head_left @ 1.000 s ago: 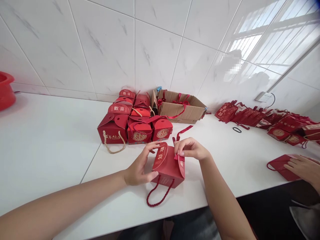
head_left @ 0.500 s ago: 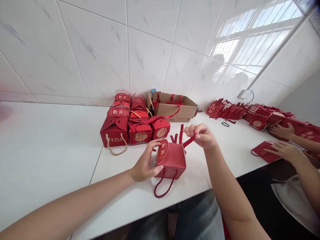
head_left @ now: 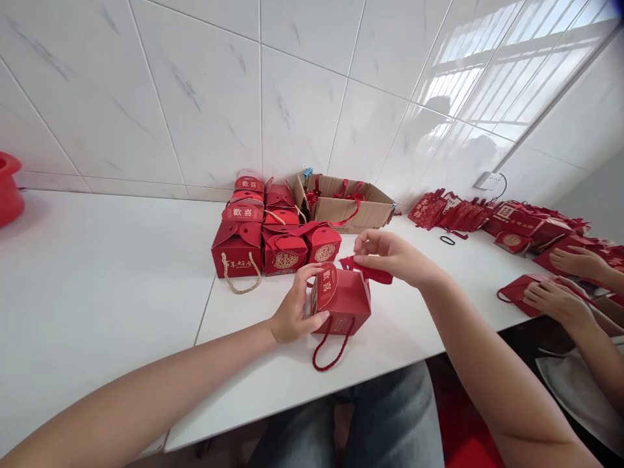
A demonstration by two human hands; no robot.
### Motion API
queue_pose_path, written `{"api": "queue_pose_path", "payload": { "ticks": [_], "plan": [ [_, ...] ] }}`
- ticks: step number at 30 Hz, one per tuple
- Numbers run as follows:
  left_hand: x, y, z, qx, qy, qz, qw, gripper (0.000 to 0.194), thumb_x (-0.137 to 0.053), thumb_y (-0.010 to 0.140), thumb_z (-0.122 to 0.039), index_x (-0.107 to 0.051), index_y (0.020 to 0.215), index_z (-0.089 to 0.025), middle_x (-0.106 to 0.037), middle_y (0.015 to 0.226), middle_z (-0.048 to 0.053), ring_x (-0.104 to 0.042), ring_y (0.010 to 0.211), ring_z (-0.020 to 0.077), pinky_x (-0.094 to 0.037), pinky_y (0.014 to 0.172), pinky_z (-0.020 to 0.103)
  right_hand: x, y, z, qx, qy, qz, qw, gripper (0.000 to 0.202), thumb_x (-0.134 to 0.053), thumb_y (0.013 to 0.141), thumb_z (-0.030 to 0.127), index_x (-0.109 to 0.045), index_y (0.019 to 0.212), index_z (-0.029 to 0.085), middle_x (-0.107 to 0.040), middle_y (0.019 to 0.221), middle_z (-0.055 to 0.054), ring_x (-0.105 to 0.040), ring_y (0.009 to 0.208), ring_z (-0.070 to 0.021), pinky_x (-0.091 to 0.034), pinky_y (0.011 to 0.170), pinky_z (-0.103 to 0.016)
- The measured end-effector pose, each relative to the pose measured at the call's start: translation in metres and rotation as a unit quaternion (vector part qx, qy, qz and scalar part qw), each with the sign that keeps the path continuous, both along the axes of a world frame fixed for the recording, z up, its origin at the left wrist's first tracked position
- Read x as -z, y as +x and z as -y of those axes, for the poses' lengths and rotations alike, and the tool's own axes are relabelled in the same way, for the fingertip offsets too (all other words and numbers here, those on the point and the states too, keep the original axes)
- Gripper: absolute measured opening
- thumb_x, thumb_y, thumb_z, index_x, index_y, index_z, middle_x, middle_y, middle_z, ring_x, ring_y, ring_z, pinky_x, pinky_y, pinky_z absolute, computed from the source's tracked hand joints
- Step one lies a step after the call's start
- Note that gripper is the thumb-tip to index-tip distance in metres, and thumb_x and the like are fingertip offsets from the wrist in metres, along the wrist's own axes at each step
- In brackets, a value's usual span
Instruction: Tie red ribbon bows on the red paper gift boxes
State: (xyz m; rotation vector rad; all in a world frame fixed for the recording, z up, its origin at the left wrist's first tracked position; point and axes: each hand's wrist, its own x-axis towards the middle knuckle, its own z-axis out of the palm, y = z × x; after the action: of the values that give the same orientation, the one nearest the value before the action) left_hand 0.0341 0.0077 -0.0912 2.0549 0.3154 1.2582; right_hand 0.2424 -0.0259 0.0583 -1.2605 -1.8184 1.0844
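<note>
Fingers of the right hand (head_left: 397, 257) are pinching ribbon (head_left: 383, 275) near the red box's (head_left: 348, 296) far right corner, left hand (head_left: 292, 315) holding its left side

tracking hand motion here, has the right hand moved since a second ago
Yes: judged against the cardboard carton, the right hand has shifted up and rightward in view.

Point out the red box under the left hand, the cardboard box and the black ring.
Red box (head_left: 347, 292): head view, on its plain upper panel.
Cardboard box (head_left: 374, 215): head view, on its front wall.
Black ring (head_left: 447, 244): head view, on its near edge.
</note>
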Motion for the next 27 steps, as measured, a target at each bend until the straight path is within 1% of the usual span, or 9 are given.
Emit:
{"api": "queue_pose_path", "payload": {
  "ticks": [3,6,10,14,20,24,27],
  "plan": [
    [0.002,0.001,0.0,0.002,-0.006,0.006,1.0,0.065,-0.059,0.073,-0.027,-0.027,0.129,-0.025,-0.027,0.139,0.015,-0.032,0.129,0.0326,-0.037,0.096,0.049,0.007,-0.004,-0.001,0.019,-0.005,0.093,0.995,0.013,-0.065,0.075,0.026,-0.055,0.079,0.018,-0.059,0.08,-0.001,-0.054,0.074,-0.0127,-0.042,0.063,-0.025],
    [0.002,0.001,0.0,0.004,-0.004,0.012,1.0,0.064,-0.059,0.073,-0.027,-0.027,0.128,-0.025,-0.028,0.138,0.015,-0.029,0.131,0.0323,-0.036,0.097,0.05,0.011,-0.006,-0.002,0.036,-0.027,0.127,0.991,0.013,-0.064,0.073,0.025,-0.054,0.079,0.019,-0.06,0.082,-0.002,-0.054,0.076,-0.0142,-0.042,0.061,-0.025],
    [0.002,0.001,0.0,0.004,0.007,0.013,1.0,0.065,-0.059,0.072,-0.026,-0.027,0.128,-0.024,-0.03,0.137,0.016,-0.025,0.133,0.0329,-0.033,0.1,0.052,0.014,-0.006,-0.002,0.047,-0.043,0.133,0.989,0.017,-0.067,0.07,0.028,-0.054,0.078,0.019,-0.062,0.083,-0.003,-0.055,0.075,-0.0154,-0.041,0.058,-0.025],
    [0.001,0.001,0.0,0.004,0.006,0.006,1.0,0.065,-0.059,0.073,-0.027,-0.026,0.129,-0.023,-0.03,0.136,0.017,-0.025,0.133,0.0328,-0.032,0.101,0.054,0.018,-0.006,-0.002,0.055,-0.043,0.124,0.99,0.02,-0.068,0.07,0.032,-0.054,0.076,0.019,-0.063,0.082,-0.003,-0.054,0.07,-0.0146,-0.04,0.054,-0.025],
    [0.001,0.001,0.0,-0.001,0.01,0.004,1.0,0.064,-0.059,0.073,-0.029,-0.027,0.129,-0.023,-0.032,0.133,0.015,-0.024,0.134,0.0339,-0.031,0.103,0.054,0.022,-0.003,-0.002,0.056,-0.046,0.073,0.995,0.026,-0.07,0.071,0.039,-0.054,0.078,0.019,-0.064,0.082,-0.004,-0.056,0.069,-0.0149,-0.044,0.059,-0.027],
    [0.001,0.001,-0.001,-0.002,0.02,0.002,1.0,0.064,-0.059,0.073,-0.028,-0.027,0.129,-0.024,-0.032,0.132,0.014,-0.024,0.134,0.0337,-0.028,0.105,0.055,0.023,-0.004,-0.002,0.051,-0.054,0.07,0.995,0.027,-0.069,0.073,0.039,-0.053,0.078,0.018,-0.063,0.081,-0.003,-0.055,0.071,-0.014,-0.044,0.062,-0.028],
    [0.002,0.0,-0.001,0.002,0.021,-0.003,1.0,0.064,-0.059,0.073,-0.029,-0.027,0.129,-0.024,-0.031,0.133,0.014,-0.022,0.134,0.0327,-0.028,0.105,0.055,0.026,-0.008,-0.003,0.049,-0.062,0.074,0.994,0.028,-0.069,0.073,0.04,-0.052,0.078,0.019,-0.063,0.079,-0.002,-0.054,0.069,-0.0133,-0.042,0.06,-0.026]
  ]
}}
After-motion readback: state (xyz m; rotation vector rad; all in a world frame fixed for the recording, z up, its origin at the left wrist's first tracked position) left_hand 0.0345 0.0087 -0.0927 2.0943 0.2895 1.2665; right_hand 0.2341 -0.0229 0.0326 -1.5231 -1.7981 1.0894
